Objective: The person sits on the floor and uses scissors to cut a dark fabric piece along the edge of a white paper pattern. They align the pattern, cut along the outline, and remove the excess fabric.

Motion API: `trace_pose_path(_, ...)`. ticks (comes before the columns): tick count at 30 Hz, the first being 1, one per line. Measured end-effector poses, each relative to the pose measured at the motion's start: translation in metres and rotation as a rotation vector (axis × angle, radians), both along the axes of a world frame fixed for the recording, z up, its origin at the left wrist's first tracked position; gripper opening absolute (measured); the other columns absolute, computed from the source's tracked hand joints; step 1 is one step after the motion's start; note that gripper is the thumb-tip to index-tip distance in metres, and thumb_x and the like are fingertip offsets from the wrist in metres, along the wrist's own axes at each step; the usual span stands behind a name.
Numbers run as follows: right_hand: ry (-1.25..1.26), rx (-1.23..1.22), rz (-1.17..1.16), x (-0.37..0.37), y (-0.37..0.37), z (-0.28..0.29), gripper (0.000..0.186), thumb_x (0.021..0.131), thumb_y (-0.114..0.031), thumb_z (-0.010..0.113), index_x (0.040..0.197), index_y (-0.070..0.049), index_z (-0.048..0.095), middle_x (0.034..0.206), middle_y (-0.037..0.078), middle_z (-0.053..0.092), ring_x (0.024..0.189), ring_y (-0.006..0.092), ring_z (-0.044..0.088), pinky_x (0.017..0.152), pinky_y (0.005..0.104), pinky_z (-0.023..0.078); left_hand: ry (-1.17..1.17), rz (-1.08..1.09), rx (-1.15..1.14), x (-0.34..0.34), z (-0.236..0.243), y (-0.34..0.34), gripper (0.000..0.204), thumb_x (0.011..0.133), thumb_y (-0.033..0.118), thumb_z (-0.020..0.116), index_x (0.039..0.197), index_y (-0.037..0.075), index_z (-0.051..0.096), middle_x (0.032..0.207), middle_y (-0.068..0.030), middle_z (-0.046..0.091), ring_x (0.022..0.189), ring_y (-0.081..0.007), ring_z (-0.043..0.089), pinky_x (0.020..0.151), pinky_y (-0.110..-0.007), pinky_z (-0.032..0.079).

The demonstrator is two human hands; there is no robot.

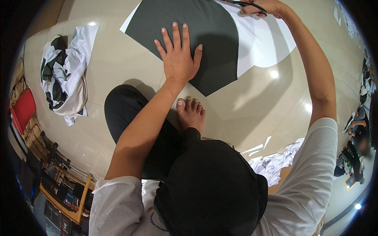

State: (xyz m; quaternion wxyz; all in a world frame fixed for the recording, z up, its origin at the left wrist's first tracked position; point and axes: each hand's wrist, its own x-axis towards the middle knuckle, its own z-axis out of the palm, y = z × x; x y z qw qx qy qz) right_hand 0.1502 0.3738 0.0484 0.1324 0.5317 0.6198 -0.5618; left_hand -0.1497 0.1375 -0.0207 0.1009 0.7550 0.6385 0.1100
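Observation:
My left hand (179,59) lies flat with its fingers spread on a dark grey fabric piece (212,51). That piece rests over white fabric (267,47), which shows past its right side and at its upper left edge. At the top right, my right hand (264,7) is closed around the handles of black-handled scissors (252,4). The scissors point left along the top of the picture, by the edge of the grey piece. Their blade tips cannot be made out clearly.
Crumpled white and black fabric (65,74) lies on the glossy tiled floor (106,43) at the left. White scraps (271,165) are heaped at the lower right. My bare foot (191,114) is just below the grey piece. Other people (356,137) are at the far right.

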Motion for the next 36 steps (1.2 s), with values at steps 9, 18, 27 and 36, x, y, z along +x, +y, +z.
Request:
trace_pose_path(9, 0.035, -0.039, -0.016, -0.007, 0.009, 0.002, 0.024, 0.086, -0.034, 0.090, 0.082, -0.015, 0.075, 0.067, -0.003, 0.061, 0.058, 0.0101, 0.051, 0.052, 0.0285, 0.039, -0.004, 0.005, 0.015, -0.001, -0.001, -0.001, 0.079, 0.110, 0.050, 0.056, 0.171, 0.005, 0.034, 0.178, -0.0268, 0.027, 0.163, -0.0589, 0.019, 0.125, -0.080, 0.013)
trace_pose_path(18, 0.060, -0.042, -0.016, -0.013, 0.016, -0.002, 0.026, 0.084, -0.035, 0.092, 0.081, -0.015, 0.076, 0.065, -0.003, 0.061, 0.056, 0.0098, 0.051, 0.050, 0.0280, 0.037, -0.015, -0.007, 0.022, -0.001, -0.001, 0.000, 0.080, 0.109, 0.050, 0.057, 0.171, 0.004, 0.034, 0.177, -0.0280, 0.027, 0.162, -0.0597, 0.019, 0.124, -0.080, 0.013)
trace_pose_path(27, 0.020, -0.018, 0.033, -0.016, 0.022, -0.002, 0.028, 0.082, -0.032, 0.093, 0.078, -0.015, 0.072, 0.064, -0.003, 0.060, 0.056, 0.0100, 0.051, 0.050, 0.0276, 0.038, 0.001, -0.002, 0.017, -0.001, -0.002, 0.000, 0.079, 0.110, 0.051, 0.054, 0.171, 0.005, 0.034, 0.177, -0.0277, 0.027, 0.162, -0.0591, 0.019, 0.124, -0.080, 0.013)
trace_pose_path(36, 0.057, -0.027, 0.022, -0.021, 0.027, 0.000, 0.027, 0.082, -0.036, 0.093, 0.081, -0.015, 0.076, 0.065, -0.002, 0.062, 0.056, 0.0106, 0.052, 0.050, 0.0282, 0.038, 0.007, -0.003, 0.024, -0.002, -0.002, 0.000, 0.079, 0.110, 0.050, 0.055, 0.171, 0.005, 0.034, 0.177, -0.0274, 0.027, 0.162, -0.0592, 0.020, 0.124, -0.081, 0.014)
